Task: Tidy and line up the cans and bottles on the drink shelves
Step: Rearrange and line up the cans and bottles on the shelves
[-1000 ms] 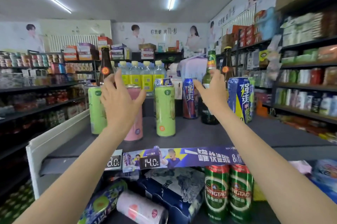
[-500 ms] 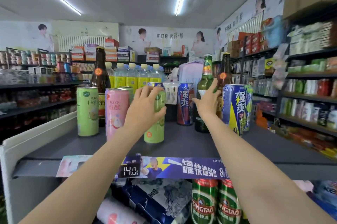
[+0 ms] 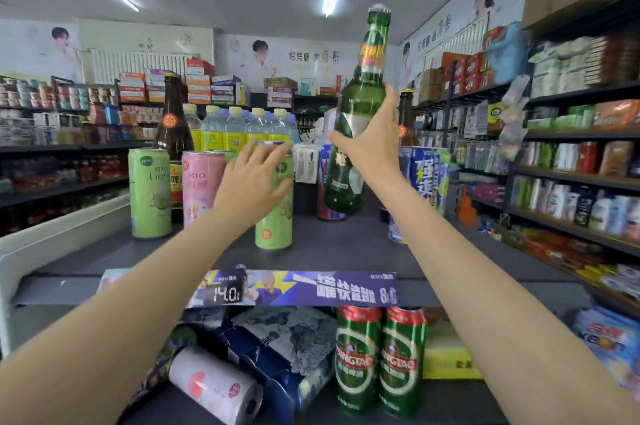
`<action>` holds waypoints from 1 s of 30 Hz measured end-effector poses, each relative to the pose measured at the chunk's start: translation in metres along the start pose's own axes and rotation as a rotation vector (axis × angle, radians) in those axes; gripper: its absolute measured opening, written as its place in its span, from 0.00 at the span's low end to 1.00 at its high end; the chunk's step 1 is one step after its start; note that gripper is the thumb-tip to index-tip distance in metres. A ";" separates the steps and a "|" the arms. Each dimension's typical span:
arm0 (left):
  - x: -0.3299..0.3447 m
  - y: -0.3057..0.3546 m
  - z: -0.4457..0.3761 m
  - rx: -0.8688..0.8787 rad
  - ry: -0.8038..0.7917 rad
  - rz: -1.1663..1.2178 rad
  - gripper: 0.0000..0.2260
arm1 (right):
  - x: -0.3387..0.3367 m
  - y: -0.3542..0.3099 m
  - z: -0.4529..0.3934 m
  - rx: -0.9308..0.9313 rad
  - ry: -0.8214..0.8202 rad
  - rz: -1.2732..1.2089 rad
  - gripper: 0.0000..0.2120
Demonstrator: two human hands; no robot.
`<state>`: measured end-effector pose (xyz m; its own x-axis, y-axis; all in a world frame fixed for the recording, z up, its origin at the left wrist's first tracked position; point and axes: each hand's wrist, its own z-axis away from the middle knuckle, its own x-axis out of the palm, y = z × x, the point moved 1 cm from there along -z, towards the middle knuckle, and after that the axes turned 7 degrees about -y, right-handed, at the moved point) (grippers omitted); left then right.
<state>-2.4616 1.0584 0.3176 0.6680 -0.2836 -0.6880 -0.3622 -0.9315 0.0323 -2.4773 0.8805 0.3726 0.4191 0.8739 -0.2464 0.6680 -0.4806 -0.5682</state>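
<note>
My right hand [image 3: 372, 144] grips a green beer bottle [image 3: 360, 102] and holds it lifted off the dark top shelf [image 3: 346, 248], tilted slightly. My left hand [image 3: 252, 182] is against the upper part of a light green can [image 3: 275, 220] standing mid-shelf, fingers fairly straight. Left of it stand a pink can [image 3: 201, 182], another light green can [image 3: 149, 192] and a brown bottle [image 3: 173, 134]. A red-and-blue can [image 3: 325, 182] stands behind the lifted bottle. Blue cans [image 3: 426, 175] and a second brown bottle [image 3: 407, 123] stand behind my right wrist.
Yellow-labelled water bottles [image 3: 239, 130] line the back of the shelf. On the lower shelf stand two green beer cans [image 3: 381, 359], with a pink can [image 3: 214, 386] lying on its side and a dark blue multipack [image 3: 277, 345]. Stocked aisle shelves [image 3: 571, 182] run along the right.
My right hand has raised the green beer bottle off the shelf, up and slightly toward me. My left hand stays at the light green can.
</note>
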 end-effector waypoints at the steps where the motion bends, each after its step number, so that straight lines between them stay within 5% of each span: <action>1: -0.005 0.005 0.008 -0.003 0.070 0.039 0.24 | -0.012 -0.012 0.007 -0.017 -0.023 -0.033 0.45; 5: -0.026 0.035 0.069 -0.041 0.420 0.320 0.20 | -0.055 -0.046 0.053 0.029 -0.184 -0.244 0.46; 8: -0.026 0.047 0.134 -0.036 0.449 0.422 0.17 | -0.073 -0.051 0.111 0.055 -0.278 -0.309 0.47; 16: 0.062 0.058 0.351 -0.088 0.013 0.363 0.13 | -0.073 0.011 0.303 0.214 -0.440 -0.164 0.56; 19: 0.134 0.059 0.426 -0.169 -0.141 0.394 0.15 | -0.062 0.064 0.388 0.204 -0.441 -0.162 0.46; 26: 0.334 0.079 0.595 -0.370 -0.381 0.467 0.16 | -0.029 0.238 0.576 0.377 -0.368 -0.095 0.48; 30: 0.441 0.092 0.681 -0.639 -0.426 0.600 0.17 | -0.006 0.345 0.689 0.449 -0.398 -0.015 0.49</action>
<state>-2.6430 1.0023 -0.4766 0.1507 -0.7623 -0.6295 -0.0610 -0.6427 0.7637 -2.6728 0.7606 -0.3630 0.0911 0.8823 -0.4618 0.3102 -0.4658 -0.8287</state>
